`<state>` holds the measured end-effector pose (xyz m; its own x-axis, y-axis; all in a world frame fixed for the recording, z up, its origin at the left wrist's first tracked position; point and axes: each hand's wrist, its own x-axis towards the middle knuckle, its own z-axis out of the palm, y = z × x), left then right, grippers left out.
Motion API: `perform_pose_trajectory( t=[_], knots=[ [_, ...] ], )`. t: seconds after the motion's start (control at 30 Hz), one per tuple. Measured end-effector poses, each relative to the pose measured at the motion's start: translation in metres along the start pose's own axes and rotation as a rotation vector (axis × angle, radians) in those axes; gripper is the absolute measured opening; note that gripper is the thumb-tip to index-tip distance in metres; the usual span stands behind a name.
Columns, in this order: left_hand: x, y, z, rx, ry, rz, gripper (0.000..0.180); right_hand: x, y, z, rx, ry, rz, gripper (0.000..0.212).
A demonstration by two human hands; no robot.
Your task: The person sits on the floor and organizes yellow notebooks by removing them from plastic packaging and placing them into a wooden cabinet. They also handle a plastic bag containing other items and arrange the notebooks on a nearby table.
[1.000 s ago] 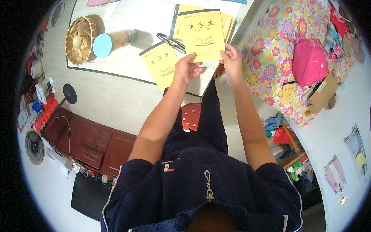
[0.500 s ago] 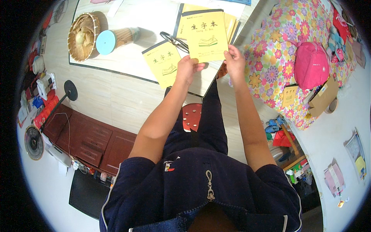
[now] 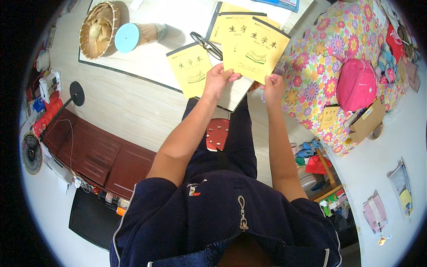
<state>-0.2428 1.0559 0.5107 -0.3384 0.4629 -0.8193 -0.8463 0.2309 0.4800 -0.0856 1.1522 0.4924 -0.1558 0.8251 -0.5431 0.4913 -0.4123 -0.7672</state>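
Note:
Two yellow exercise books with black spines along the top are held up over the table corner, fanned apart and overlapping. My left hand [image 3: 218, 81] is closed on the lower left corner of the rear exercise book [image 3: 230, 49]. My right hand [image 3: 273, 89] pinches the bottom edge of the front exercise book [image 3: 263, 48], which tilts clockwise and covers much of the other. Left of my left hand, a separate yellow exercise book [image 3: 189, 75] lies on the table. Black-framed glasses [image 3: 207, 46] rest beside it. More yellow books [image 3: 217, 32] lie partly hidden behind the held pair.
On the white table [image 3: 153, 62] stand a woven basket [image 3: 83, 42] and a tub of sticks with a blue lid [image 3: 127, 38]. To the right, a flowered cloth [image 3: 307, 84] carries a pink bag [image 3: 357, 84] and a cardboard box [image 3: 368, 120]. A red stool [image 3: 217, 133] shows between my legs.
The single stack I held in both hands has split into two fanned books. My right hand has moved slightly down, turning the front book clockwise. The view has shifted slightly.

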Motion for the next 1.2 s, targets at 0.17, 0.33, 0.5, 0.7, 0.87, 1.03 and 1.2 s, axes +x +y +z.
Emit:
perform_pose_trajectory(
  t=[0.17, 0.33, 0.5, 0.7, 0.87, 1.03, 1.2],
  knots=[
    [0.002, -0.002, -0.004, 0.017, 0.009, -0.021, 0.014, -0.003, -0.006, 0.001, -0.09, 0.025, -0.049, 0.013],
    [0.0, -0.003, -0.002, 0.066, 0.025, 0.053, 0.018, 0.007, -0.027, 0.005, -0.323, 0.038, -0.265, 0.016],
    [0.004, -0.014, -0.002, 0.016, 0.036, 0.097, 0.021, 0.023, -0.053, 0.007, -0.549, -0.037, -0.353, 0.021],
    [0.003, -0.012, -0.003, 0.009, 0.034, 0.073, 0.018, 0.06, -0.089, 0.029, -0.601, -0.001, -0.858, 0.051],
    [0.003, -0.014, -0.003, 0.006, 0.014, 0.065, 0.016, 0.092, -0.144, 0.06, -0.987, -0.229, -1.087, 0.061],
    [0.003, -0.012, -0.002, -0.041, 0.03, 0.049, 0.014, 0.094, -0.168, 0.069, -1.277, -0.37, -0.894, 0.058],
    [0.004, -0.017, -0.008, -0.098, 0.04, 0.012, 0.014, 0.093, -0.155, 0.054, -1.073, -0.307, -0.907, 0.047]
  ],
)
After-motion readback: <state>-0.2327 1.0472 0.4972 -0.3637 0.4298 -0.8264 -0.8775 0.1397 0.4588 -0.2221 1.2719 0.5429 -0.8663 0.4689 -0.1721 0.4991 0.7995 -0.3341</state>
